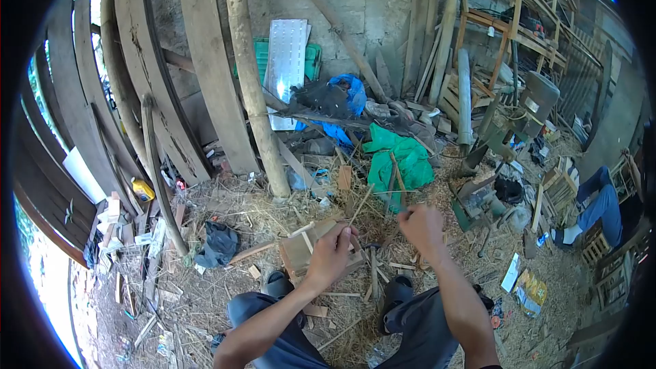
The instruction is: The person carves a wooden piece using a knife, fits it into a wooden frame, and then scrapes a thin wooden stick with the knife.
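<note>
My left hand (331,253) is closed in a pinch on a thin wooden stick (361,206) that slants up and to the right. To its right, my right hand (422,231) is a closed fist around a narrow tool (400,188) with two long arms pointing up; its exact kind is unclear. The hands are apart. Under and beside my left hand lies a flat wooden piece (295,254) with a light strip across it, partly hidden by the hand. A small dark curved object (372,246) shows between the hands.
A green sheet (403,164) and blue tarp (352,96) lie ahead. A pole (253,82) stands at left of centre, near a black bag (217,244). A machine (536,99) is at the right, beyond which another person's legs (601,212) show. Scraps litter the ground.
</note>
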Demonstrator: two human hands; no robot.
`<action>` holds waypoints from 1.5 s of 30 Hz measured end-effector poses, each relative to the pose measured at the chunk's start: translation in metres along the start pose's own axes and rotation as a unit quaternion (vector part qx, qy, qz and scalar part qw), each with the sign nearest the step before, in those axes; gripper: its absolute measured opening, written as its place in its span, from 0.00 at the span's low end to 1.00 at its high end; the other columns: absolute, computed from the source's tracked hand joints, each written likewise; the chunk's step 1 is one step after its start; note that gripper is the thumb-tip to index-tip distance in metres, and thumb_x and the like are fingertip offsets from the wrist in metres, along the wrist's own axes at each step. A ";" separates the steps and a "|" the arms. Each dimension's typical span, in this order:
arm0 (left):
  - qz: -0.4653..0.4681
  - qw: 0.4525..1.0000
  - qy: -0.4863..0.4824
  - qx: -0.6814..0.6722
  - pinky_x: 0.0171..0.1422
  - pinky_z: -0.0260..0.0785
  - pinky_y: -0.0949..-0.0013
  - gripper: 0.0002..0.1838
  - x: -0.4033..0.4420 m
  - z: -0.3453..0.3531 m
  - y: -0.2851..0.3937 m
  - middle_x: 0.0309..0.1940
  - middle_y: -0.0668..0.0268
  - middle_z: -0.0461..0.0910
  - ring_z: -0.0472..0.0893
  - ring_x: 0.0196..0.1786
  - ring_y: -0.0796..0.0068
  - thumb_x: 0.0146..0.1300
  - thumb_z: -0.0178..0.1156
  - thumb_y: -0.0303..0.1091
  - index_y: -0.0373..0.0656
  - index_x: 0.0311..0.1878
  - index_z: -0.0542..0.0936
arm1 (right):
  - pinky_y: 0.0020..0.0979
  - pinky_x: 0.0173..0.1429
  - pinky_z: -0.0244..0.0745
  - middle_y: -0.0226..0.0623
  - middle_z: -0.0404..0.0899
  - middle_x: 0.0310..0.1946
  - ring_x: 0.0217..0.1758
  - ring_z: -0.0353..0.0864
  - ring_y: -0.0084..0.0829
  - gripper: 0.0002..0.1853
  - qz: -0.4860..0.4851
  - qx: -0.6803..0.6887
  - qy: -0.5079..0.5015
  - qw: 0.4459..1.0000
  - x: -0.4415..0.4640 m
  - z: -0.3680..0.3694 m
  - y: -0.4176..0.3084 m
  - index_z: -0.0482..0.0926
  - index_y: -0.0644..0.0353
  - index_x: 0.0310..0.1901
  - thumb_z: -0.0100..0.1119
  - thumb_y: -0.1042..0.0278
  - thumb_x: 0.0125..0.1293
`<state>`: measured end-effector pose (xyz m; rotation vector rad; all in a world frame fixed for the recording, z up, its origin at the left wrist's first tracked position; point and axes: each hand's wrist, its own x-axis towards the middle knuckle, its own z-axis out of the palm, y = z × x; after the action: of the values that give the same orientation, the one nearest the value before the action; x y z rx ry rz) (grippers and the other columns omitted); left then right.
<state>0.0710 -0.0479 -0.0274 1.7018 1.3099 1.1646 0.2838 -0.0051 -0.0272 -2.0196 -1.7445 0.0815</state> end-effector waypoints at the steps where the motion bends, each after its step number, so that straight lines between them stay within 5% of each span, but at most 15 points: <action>1: 0.000 1.000 0.002 0.000 0.29 0.64 0.68 0.11 0.001 0.001 0.002 0.20 0.59 0.74 0.71 0.21 0.73 0.72 0.48 0.34 0.39 0.44 0.77 | 0.45 0.39 0.79 0.50 0.82 0.26 0.31 0.83 0.50 0.13 -0.063 0.046 -0.004 0.997 -0.007 -0.003 -0.016 0.84 0.61 0.27 0.61 0.58 0.54; 11: -0.001 0.999 0.008 0.050 0.29 0.66 0.64 0.09 -0.008 0.006 0.022 0.19 0.56 0.74 0.76 0.21 0.62 0.71 0.49 0.32 0.38 0.43 0.77 | 0.44 0.38 0.79 0.50 0.82 0.26 0.30 0.83 0.49 0.08 -0.094 -0.051 -0.014 0.994 0.011 0.016 -0.019 0.84 0.60 0.26 0.57 0.67 0.53; 17: -0.005 0.998 0.005 0.068 0.32 0.69 0.62 0.10 -0.014 0.004 0.021 0.24 0.54 0.78 0.80 0.27 0.57 0.71 0.49 0.33 0.38 0.43 0.76 | 0.42 0.39 0.80 0.50 0.82 0.28 0.34 0.84 0.50 0.10 -0.016 -0.108 -0.026 0.994 0.031 0.025 0.020 0.83 0.64 0.28 0.56 0.67 0.55; 19: 0.001 0.997 0.008 0.076 0.34 0.70 0.61 0.10 -0.014 -0.002 0.024 0.25 0.54 0.79 0.81 0.29 0.56 0.71 0.49 0.34 0.38 0.42 0.76 | 0.42 0.40 0.80 0.51 0.82 0.29 0.34 0.84 0.50 0.12 0.071 -0.111 0.023 0.991 0.042 0.022 0.050 0.82 0.66 0.28 0.56 0.64 0.57; 22: -0.007 0.999 -0.003 0.045 0.34 0.68 0.64 0.12 -0.005 -0.004 0.009 0.24 0.60 0.79 0.78 0.26 0.61 0.72 0.47 0.35 0.38 0.42 0.77 | 0.42 0.40 0.80 0.52 0.82 0.26 0.32 0.84 0.49 0.12 0.078 -0.121 0.086 0.986 0.032 0.022 0.052 0.83 0.63 0.28 0.58 0.61 0.56; 24: -0.112 0.984 -0.063 -0.125 0.31 0.65 0.68 0.13 0.005 0.001 -0.011 0.22 0.68 0.76 0.71 0.23 0.72 0.73 0.46 0.36 0.38 0.41 0.77 | 0.42 0.40 0.80 0.51 0.81 0.23 0.30 0.84 0.48 0.11 0.032 0.000 0.038 0.999 0.021 0.007 0.022 0.83 0.60 0.27 0.61 0.60 0.54; 29: -0.134 0.974 -0.083 -0.162 0.30 0.61 0.72 0.14 0.006 0.008 -0.008 0.20 0.74 0.67 0.64 0.24 0.82 0.74 0.45 0.36 0.38 0.40 0.77 | 0.44 0.37 0.79 0.48 0.80 0.22 0.28 0.82 0.49 0.09 -0.155 0.012 -0.017 0.988 -0.018 0.011 -0.035 0.83 0.58 0.25 0.63 0.62 0.52; 34: -0.143 0.967 -0.104 -0.186 0.31 0.60 0.74 0.14 -0.007 0.005 0.009 0.19 0.74 0.63 0.64 0.25 0.84 0.74 0.44 0.37 0.39 0.41 0.76 | 0.44 0.37 0.78 0.51 0.80 0.23 0.29 0.83 0.49 0.09 -0.069 -0.025 0.013 0.997 0.017 0.019 -0.011 0.83 0.59 0.26 0.63 0.62 0.51; 39: -0.022 0.998 -0.039 -0.042 0.30 0.61 0.70 0.14 -0.006 0.010 -0.001 0.19 0.69 0.66 0.65 0.23 0.79 0.74 0.44 0.36 0.38 0.42 0.76 | 0.44 0.37 0.79 0.51 0.81 0.25 0.30 0.83 0.48 0.11 0.005 0.032 0.085 0.996 0.012 0.004 -0.005 0.83 0.60 0.25 0.62 0.61 0.53; 42: -0.065 0.996 -0.052 -0.036 0.31 0.62 0.69 0.14 0.001 0.008 0.006 0.21 0.67 0.69 0.66 0.24 0.76 0.73 0.44 0.37 0.37 0.42 0.76 | 0.43 0.37 0.79 0.50 0.82 0.25 0.30 0.83 0.47 0.10 -0.106 0.059 -0.041 0.992 -0.016 -0.011 -0.036 0.83 0.60 0.25 0.63 0.61 0.53; 45: -0.083 0.993 -0.076 -0.020 0.31 0.61 0.69 0.14 -0.004 0.012 0.013 0.21 0.67 0.69 0.66 0.24 0.77 0.73 0.45 0.37 0.37 0.41 0.76 | 0.43 0.37 0.79 0.50 0.82 0.25 0.30 0.84 0.46 0.10 -0.166 0.016 -0.057 0.984 -0.024 0.004 -0.042 0.83 0.58 0.24 0.61 0.61 0.54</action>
<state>0.0866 -0.0548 -0.0205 1.5867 1.2983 0.9413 0.2389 -0.0233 -0.0208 -1.7055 -2.1126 0.1166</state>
